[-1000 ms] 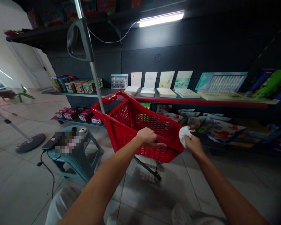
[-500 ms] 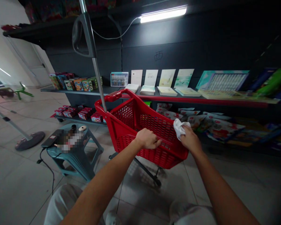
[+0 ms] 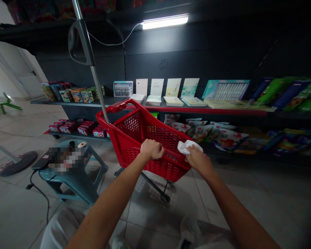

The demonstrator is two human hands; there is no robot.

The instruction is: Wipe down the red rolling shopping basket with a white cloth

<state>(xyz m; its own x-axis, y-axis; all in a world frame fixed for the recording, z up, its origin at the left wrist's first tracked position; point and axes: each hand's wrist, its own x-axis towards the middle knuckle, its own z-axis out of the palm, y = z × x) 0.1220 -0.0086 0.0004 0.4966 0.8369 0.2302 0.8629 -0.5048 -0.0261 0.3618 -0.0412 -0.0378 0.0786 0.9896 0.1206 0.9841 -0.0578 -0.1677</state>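
A small red plastic shopping cart (image 3: 124, 152) with perforated basket walls stands in front of me. My left hand (image 3: 152, 149) is closed over the near rim of its basket, fingers mostly hidden behind the edge. At the narrow front end of the basket, my right hand (image 3: 198, 159) grips a crumpled white cloth (image 3: 189, 146). The cloth lies against the rim there, bunched above my fingers. Inside the basket, the part behind my hands is hidden.
A blue-grey plastic stool (image 3: 79, 188) holding a dark device and blurred items stands left of the cart. A metal pole (image 3: 97, 83) rises by the cart handle. Behind, a dark shelf (image 3: 109, 101) carries books and boxes, with snack bags (image 3: 229, 138) below. A round-based stand (image 3: 18, 164) is farther left.
My view has turned right, so the cart and shelves sit farther left. My right hand and the cloth have shifted slightly along the front rim; the cloth looks flatter. My left hand stays on the rim.
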